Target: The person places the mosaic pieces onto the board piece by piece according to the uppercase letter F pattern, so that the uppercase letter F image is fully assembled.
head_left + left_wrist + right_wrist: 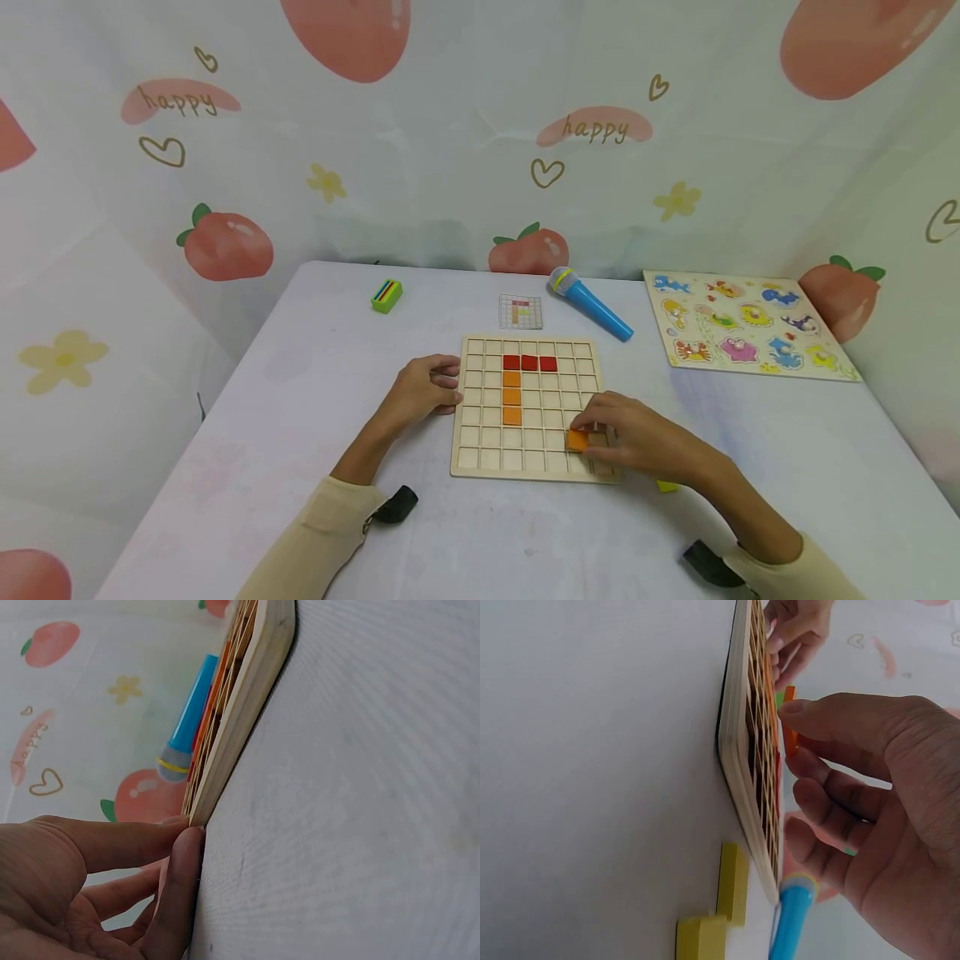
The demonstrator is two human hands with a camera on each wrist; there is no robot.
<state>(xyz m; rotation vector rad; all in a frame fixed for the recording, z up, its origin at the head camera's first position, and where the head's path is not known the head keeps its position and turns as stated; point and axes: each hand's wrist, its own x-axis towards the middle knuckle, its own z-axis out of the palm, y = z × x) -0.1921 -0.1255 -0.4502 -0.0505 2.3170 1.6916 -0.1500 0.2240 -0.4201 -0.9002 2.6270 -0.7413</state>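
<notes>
A wooden grid board [489,458] lies on the table, with a row of red square tiles [528,363] and a column of orange square tiles [512,397] set in its cells. At the board's left edge, my left hand [422,388] holds the rim between thumb and finger, as the left wrist view [105,892] also shows. Between thumb and fingertips, my right hand [637,432] pinches a loose orange tile [577,440] above the board's lower right cells. In the right wrist view that tile [790,724] is held on edge, apart from the grid.
Behind the board lie a small pattern card [521,312], a blue toy microphone [596,308] and a green block with coloured stripes [386,296]. An animal peg puzzle [750,323] is at the back right. Yellow blocks [733,885] sit beside the board's right edge.
</notes>
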